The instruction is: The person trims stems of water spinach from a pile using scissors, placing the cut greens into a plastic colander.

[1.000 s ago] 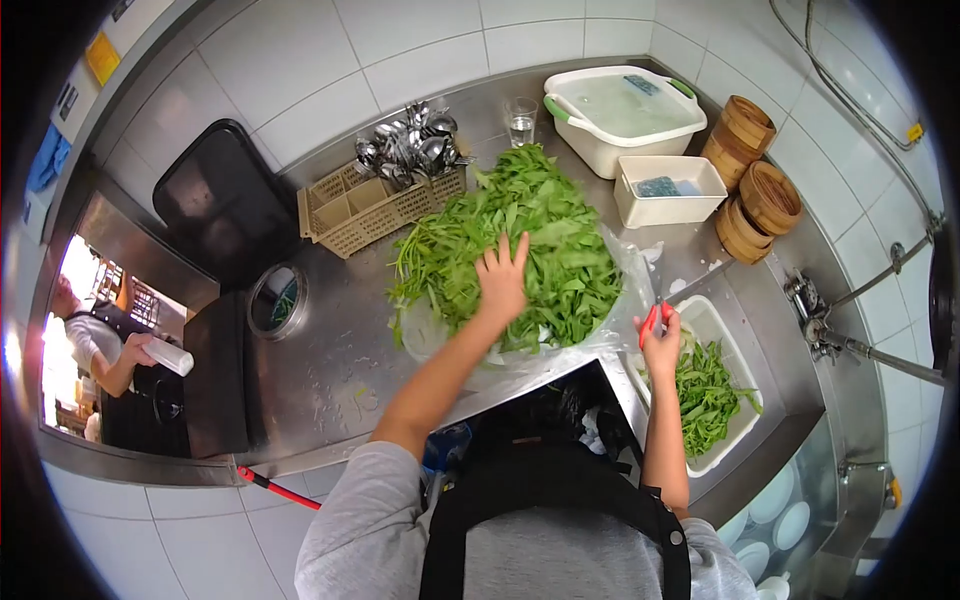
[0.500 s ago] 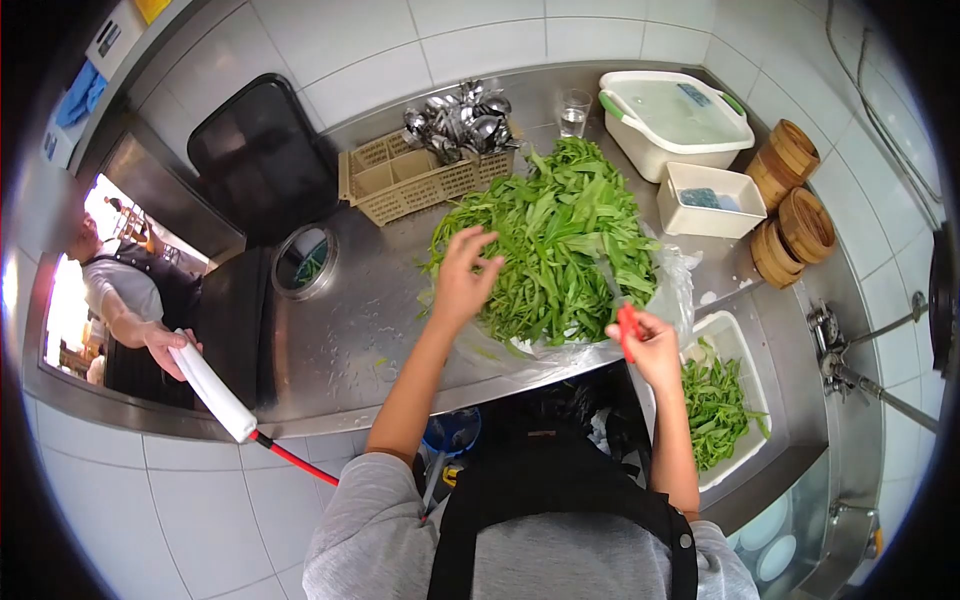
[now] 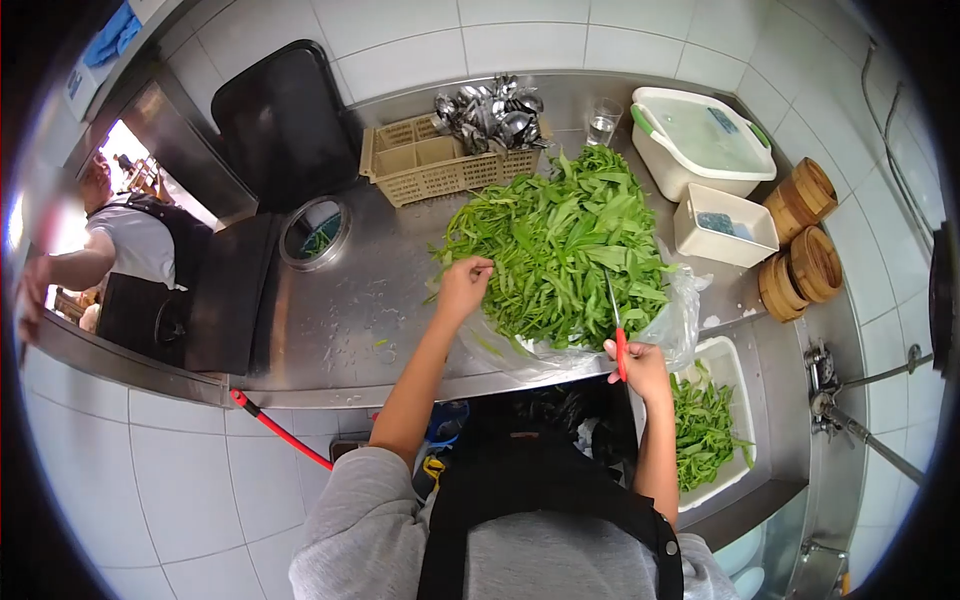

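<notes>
A big heap of leafy greens point(image 3: 570, 245) lies on a clear plastic bag point(image 3: 685, 300) on the steel counter. My left hand point(image 3: 463, 290) is at the heap's left edge, its fingertips drawn together in a pinch. What lies between them, if anything, is too small to make out. In my right hand point(image 3: 642, 370) are red-handled scissors point(image 3: 620, 350), held at the front of the heap with the narrow blade pointing away from me into the leaves. More cut greens point(image 3: 702, 430) sit in a white tub point(image 3: 740, 375) below my right hand.
Behind the heap stand a beige basket point(image 3: 450, 178) of spoons, a glass point(image 3: 602, 125) and a lidded white tub point(image 3: 700, 140). Bamboo steamers point(image 3: 815, 262) are at right, near the tap point(image 3: 820, 370). A round opening point(image 3: 315, 235) is at left, with a co-worker point(image 3: 140, 240) beyond.
My left hand's spread fingers have come together in a pinch. The scissors are more upright. At left, the co-worker's hand and the white object it held have moved off the red pole. The view has shifted.
</notes>
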`<state>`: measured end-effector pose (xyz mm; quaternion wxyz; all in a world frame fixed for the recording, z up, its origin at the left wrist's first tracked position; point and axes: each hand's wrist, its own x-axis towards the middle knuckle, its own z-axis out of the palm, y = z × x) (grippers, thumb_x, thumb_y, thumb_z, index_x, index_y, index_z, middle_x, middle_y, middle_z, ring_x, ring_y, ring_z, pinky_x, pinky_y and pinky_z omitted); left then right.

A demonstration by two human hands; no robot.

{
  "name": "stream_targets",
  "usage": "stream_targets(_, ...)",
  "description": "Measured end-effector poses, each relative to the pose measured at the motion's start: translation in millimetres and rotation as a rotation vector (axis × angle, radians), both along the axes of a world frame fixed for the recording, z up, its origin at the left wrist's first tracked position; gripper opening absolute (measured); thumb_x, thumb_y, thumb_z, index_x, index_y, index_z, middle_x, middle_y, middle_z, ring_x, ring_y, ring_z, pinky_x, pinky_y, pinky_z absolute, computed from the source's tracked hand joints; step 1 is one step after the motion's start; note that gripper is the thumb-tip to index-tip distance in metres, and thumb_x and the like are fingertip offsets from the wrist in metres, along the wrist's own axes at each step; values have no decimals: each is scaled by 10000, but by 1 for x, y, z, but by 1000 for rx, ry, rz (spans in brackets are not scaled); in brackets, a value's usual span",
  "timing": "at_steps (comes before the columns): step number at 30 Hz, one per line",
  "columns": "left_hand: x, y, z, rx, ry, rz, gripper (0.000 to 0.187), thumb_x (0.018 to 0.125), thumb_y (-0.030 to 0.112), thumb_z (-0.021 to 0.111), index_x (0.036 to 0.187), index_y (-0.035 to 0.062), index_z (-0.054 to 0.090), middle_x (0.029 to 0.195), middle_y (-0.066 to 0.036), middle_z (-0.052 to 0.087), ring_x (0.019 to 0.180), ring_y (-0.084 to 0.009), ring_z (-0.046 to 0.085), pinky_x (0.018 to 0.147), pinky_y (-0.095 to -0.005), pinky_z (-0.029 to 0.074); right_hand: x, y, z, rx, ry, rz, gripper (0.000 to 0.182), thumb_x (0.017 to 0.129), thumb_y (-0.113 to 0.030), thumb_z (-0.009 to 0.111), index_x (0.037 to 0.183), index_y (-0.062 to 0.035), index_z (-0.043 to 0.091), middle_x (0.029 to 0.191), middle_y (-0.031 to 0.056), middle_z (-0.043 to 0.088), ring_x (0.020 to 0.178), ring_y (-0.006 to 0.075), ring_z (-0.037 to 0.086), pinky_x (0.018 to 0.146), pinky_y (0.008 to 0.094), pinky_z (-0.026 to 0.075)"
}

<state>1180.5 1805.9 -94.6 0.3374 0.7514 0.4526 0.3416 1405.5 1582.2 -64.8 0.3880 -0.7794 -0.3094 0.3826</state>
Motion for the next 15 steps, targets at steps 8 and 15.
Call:
stream_targets(8, 17, 6, -28, -5, 84, 35, 213, 806, 153, 575, 976, 29, 610, 914, -147, 621, 829, -259, 619, 718, -329, 483, -10, -49, 8, 46, 234, 5, 354, 762, -354, 669, 688, -10, 627, 511, 26, 564, 430, 72, 511, 441, 209, 381)
stream_targets(15, 20, 2, -13, -81, 247, 75, 235, 787, 207, 603, 930, 21, 600, 768, -120, 614, 715, -263, 585, 670, -334, 458, -20, -83, 7, -66, 239, 44, 374, 757, -370, 669, 710, 0, 638, 510, 49, 571, 450, 89, 523, 454, 215, 379)
